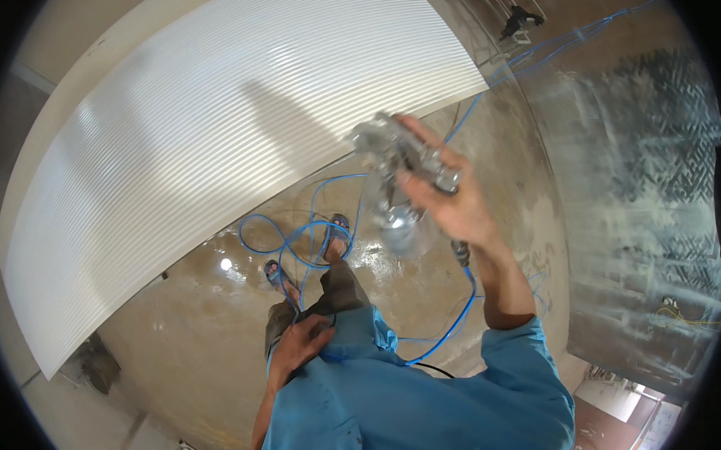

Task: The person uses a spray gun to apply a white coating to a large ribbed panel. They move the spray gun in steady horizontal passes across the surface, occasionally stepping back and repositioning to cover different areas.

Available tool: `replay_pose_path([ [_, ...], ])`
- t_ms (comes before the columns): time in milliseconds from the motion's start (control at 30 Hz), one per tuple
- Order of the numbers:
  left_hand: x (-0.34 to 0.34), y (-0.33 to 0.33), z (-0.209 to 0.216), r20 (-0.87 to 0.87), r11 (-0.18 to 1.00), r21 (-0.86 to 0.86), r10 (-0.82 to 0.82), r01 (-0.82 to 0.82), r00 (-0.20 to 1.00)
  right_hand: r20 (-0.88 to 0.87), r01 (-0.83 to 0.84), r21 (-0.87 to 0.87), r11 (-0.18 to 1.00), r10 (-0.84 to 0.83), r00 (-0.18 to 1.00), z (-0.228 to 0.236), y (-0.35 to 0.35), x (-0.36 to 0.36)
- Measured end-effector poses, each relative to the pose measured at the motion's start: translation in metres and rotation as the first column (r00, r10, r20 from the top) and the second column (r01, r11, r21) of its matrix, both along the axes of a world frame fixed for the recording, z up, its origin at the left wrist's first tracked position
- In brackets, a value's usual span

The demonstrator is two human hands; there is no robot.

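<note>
My right hand is closed round a metal spray gun, somewhat blurred, held up over the floor near the lower edge of a white ribbed panel. A shiny cup hangs beneath the gun. From a fitting at its handle a blue air hose curves down towards my waist. My left hand is low by my thigh with curled fingers; the blue hose runs into it from the floor and shows again beside it. What lies inside those fingers is partly hidden. A dark gun-shaped shadow falls on the panel.
Loops of blue hose lie on the wet brown floor around my sandalled feet. To the right stands a large dark panel with smeared grey paint. A black tool hangs on a rack at the top right.
</note>
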State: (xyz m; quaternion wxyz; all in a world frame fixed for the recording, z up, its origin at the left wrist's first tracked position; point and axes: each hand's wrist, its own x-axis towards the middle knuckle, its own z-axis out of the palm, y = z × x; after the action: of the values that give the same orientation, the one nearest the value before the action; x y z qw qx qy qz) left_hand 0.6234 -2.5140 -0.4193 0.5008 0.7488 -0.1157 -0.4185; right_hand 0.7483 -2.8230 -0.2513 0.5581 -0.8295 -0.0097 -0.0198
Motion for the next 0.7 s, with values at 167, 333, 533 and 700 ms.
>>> replay_pose_path([
  [167,0.023,-0.05,0.008,-0.029,0.995,0.027,-0.093,0.094,0.995,0.156,0.277,-0.238,0.931,-0.245,0.957,0.002,-0.109,0.03],
  [333,0.024,-0.079,0.002,-0.054,0.999,0.046,-0.01,0.012,0.999,0.187,0.469,-0.376,0.799,-0.43,0.883,0.01,-0.186,0.048],
  [533,0.029,-0.081,0.012,0.007,0.999,0.022,-0.043,0.043,0.999,0.157,0.492,-0.328,0.806,-0.468,0.87,0.015,-0.2,0.047],
  [700,0.031,-0.066,0.023,-0.147,0.992,0.118,-0.021,0.039,0.989,-0.095,0.35,-0.146,0.925,-0.366,0.926,0.015,-0.144,0.024],
])
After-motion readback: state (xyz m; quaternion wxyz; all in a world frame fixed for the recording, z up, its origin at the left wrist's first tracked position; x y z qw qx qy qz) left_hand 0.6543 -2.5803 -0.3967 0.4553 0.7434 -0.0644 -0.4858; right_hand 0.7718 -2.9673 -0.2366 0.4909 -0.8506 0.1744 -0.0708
